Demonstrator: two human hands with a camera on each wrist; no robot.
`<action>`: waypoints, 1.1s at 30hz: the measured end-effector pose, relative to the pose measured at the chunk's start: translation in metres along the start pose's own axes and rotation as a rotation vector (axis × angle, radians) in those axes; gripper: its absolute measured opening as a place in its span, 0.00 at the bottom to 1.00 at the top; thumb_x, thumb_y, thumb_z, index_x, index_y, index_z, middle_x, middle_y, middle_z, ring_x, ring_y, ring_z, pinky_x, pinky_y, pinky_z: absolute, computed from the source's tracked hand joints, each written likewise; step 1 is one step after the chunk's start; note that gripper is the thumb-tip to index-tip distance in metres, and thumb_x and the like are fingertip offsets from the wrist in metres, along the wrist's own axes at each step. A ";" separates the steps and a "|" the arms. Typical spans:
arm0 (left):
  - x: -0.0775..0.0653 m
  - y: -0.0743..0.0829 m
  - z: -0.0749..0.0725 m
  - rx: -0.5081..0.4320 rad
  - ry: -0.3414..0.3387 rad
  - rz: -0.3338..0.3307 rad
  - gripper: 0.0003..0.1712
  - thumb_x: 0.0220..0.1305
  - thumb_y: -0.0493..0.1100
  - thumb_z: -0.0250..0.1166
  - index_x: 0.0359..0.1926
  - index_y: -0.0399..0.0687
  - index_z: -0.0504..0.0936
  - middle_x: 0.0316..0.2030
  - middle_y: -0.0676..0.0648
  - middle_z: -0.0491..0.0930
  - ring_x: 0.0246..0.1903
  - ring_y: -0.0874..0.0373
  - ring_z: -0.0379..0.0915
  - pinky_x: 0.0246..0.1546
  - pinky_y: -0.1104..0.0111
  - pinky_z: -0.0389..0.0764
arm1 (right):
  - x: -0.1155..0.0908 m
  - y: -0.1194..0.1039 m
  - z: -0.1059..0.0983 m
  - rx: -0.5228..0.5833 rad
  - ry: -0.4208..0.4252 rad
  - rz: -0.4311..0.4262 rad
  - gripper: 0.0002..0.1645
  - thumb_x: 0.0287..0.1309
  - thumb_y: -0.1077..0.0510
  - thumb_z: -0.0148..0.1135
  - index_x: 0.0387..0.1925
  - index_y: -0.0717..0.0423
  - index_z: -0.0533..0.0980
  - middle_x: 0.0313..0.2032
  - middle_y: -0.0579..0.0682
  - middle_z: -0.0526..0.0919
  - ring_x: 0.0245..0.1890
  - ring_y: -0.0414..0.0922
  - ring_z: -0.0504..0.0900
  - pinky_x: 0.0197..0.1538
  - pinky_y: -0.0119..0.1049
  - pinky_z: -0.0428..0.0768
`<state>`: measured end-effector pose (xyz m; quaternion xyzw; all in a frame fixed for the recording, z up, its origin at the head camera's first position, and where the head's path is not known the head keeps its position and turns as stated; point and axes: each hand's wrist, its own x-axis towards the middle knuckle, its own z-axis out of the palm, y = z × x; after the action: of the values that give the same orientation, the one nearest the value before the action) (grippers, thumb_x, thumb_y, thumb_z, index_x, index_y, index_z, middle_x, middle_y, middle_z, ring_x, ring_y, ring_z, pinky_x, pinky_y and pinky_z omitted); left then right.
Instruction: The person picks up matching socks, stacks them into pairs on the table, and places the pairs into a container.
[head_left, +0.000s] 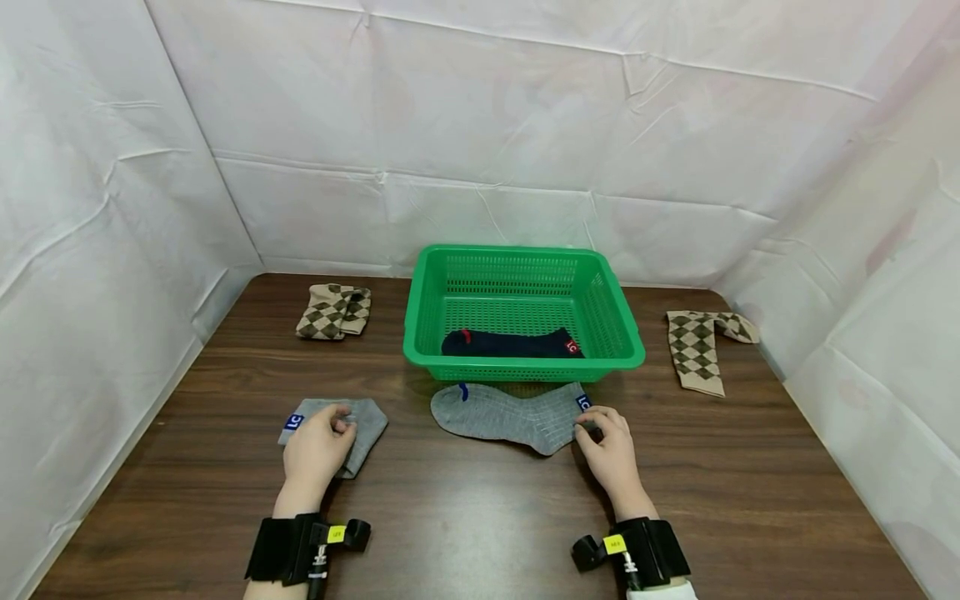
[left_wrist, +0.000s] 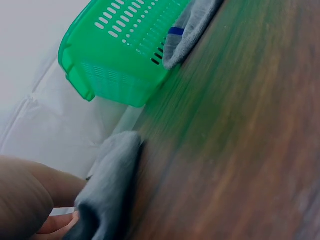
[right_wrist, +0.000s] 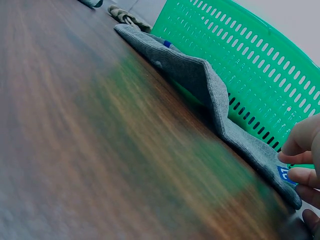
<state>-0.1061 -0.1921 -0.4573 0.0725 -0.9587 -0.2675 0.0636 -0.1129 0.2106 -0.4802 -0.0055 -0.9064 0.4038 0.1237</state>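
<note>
On the left of the table lies a folded grey sock (head_left: 367, 425) with a blue label. My left hand (head_left: 318, 442) is over it, thumb and fingers curled at its fabric; the sock hides the fingertips in the left wrist view. A second grey sock (head_left: 498, 417) lies flat along the front of the green basket (head_left: 525, 369), its toe to the left. At that sock's cuff, beside the blue label (right_wrist: 284, 173), the thumb and fingers of my right hand (head_left: 611, 450) pinch the edge. Inside the basket is a dark navy sock (head_left: 510, 344) with red marks.
Folded beige-and-green argyle sock (head_left: 330, 312) lies at the back left. Another argyle sock (head_left: 695, 350), bent at an angle, lies at the right. White sheets (head_left: 480, 125) stand around the back and sides of the brown wooden table (head_left: 465, 533).
</note>
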 end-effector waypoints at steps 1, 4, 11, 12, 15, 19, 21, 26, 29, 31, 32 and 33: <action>0.000 0.001 -0.001 -0.008 -0.022 -0.002 0.17 0.60 0.42 0.63 0.49 0.39 0.80 0.28 0.49 0.82 0.19 0.61 0.71 0.19 0.68 0.67 | 0.000 0.000 0.000 -0.002 0.000 0.001 0.06 0.56 0.65 0.61 0.35 0.61 0.81 0.48 0.57 0.77 0.50 0.53 0.71 0.45 0.44 0.70; -0.002 0.003 -0.002 -0.032 -0.076 -0.001 0.18 0.60 0.42 0.64 0.49 0.37 0.79 0.27 0.49 0.81 0.19 0.62 0.71 0.20 0.68 0.68 | 0.000 0.000 0.000 -0.011 -0.004 0.006 0.06 0.56 0.65 0.61 0.36 0.61 0.81 0.48 0.57 0.77 0.50 0.53 0.71 0.44 0.43 0.70; -0.002 0.006 -0.003 -0.134 -0.211 -0.031 0.17 0.59 0.41 0.65 0.47 0.36 0.77 0.24 0.52 0.81 0.21 0.62 0.72 0.24 0.67 0.70 | 0.001 -0.001 0.000 -0.012 -0.005 0.000 0.06 0.56 0.65 0.61 0.35 0.62 0.81 0.48 0.58 0.77 0.51 0.54 0.71 0.46 0.46 0.69; -0.002 0.006 -0.003 -0.156 -0.240 -0.042 0.17 0.59 0.41 0.65 0.47 0.36 0.77 0.23 0.52 0.80 0.20 0.62 0.72 0.25 0.67 0.70 | 0.001 -0.001 0.000 -0.011 -0.006 -0.001 0.06 0.56 0.65 0.61 0.35 0.62 0.81 0.48 0.58 0.77 0.51 0.54 0.71 0.46 0.46 0.69; -0.003 0.010 -0.001 -0.210 -0.311 -0.069 0.17 0.60 0.40 0.65 0.47 0.35 0.75 0.19 0.51 0.79 0.19 0.60 0.72 0.23 0.67 0.68 | 0.001 -0.001 0.000 -0.011 -0.008 -0.002 0.06 0.56 0.65 0.61 0.36 0.62 0.81 0.48 0.58 0.77 0.51 0.54 0.71 0.47 0.46 0.69; -0.005 0.017 0.001 -0.242 -0.347 -0.084 0.15 0.59 0.40 0.65 0.44 0.37 0.75 0.15 0.51 0.78 0.16 0.59 0.71 0.19 0.68 0.65 | 0.000 -0.001 -0.001 -0.016 -0.011 -0.003 0.06 0.56 0.65 0.61 0.36 0.62 0.81 0.49 0.58 0.77 0.51 0.55 0.70 0.46 0.46 0.69; -0.007 0.022 0.002 -0.252 -0.351 -0.085 0.14 0.59 0.40 0.65 0.43 0.37 0.75 0.15 0.52 0.78 0.15 0.58 0.70 0.18 0.68 0.65 | 0.000 -0.001 -0.001 -0.016 -0.009 -0.005 0.06 0.56 0.65 0.61 0.36 0.62 0.81 0.49 0.58 0.77 0.51 0.55 0.71 0.46 0.46 0.69; -0.013 0.031 0.005 -0.281 -0.359 -0.077 0.13 0.61 0.39 0.64 0.43 0.36 0.74 0.15 0.50 0.78 0.15 0.59 0.72 0.17 0.68 0.66 | 0.000 -0.001 0.000 -0.014 -0.013 -0.002 0.06 0.57 0.65 0.61 0.36 0.62 0.81 0.49 0.58 0.77 0.51 0.54 0.71 0.46 0.46 0.69; -0.015 0.034 0.008 -0.311 -0.367 -0.073 0.11 0.61 0.38 0.63 0.42 0.36 0.74 0.15 0.50 0.78 0.15 0.60 0.74 0.18 0.68 0.71 | 0.000 -0.001 0.000 -0.011 -0.015 0.002 0.06 0.57 0.65 0.61 0.36 0.62 0.81 0.49 0.58 0.77 0.51 0.54 0.70 0.47 0.46 0.69; -0.016 0.037 0.010 -0.330 -0.371 -0.067 0.10 0.62 0.38 0.62 0.41 0.36 0.74 0.15 0.50 0.78 0.15 0.60 0.74 0.18 0.69 0.73 | 0.000 -0.001 0.000 -0.010 -0.015 0.004 0.06 0.57 0.65 0.61 0.36 0.61 0.81 0.49 0.58 0.77 0.51 0.54 0.70 0.47 0.46 0.69; -0.017 0.038 0.011 -0.332 -0.376 -0.064 0.10 0.63 0.38 0.62 0.42 0.36 0.74 0.15 0.49 0.78 0.15 0.60 0.74 0.18 0.69 0.75 | 0.000 -0.001 0.000 -0.010 -0.014 0.005 0.06 0.57 0.65 0.61 0.36 0.61 0.81 0.49 0.58 0.77 0.51 0.54 0.70 0.47 0.46 0.69; -0.017 0.040 0.011 -0.339 -0.378 -0.064 0.10 0.63 0.38 0.61 0.42 0.36 0.74 0.15 0.49 0.78 0.15 0.60 0.74 0.19 0.69 0.75 | 0.000 -0.001 0.000 -0.010 -0.014 0.005 0.06 0.57 0.65 0.61 0.36 0.61 0.81 0.49 0.58 0.77 0.51 0.54 0.70 0.47 0.46 0.69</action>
<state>-0.0952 -0.1496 -0.4475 0.0397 -0.8922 -0.4351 -0.1141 -0.1130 0.2103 -0.4797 -0.0054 -0.9092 0.3997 0.1161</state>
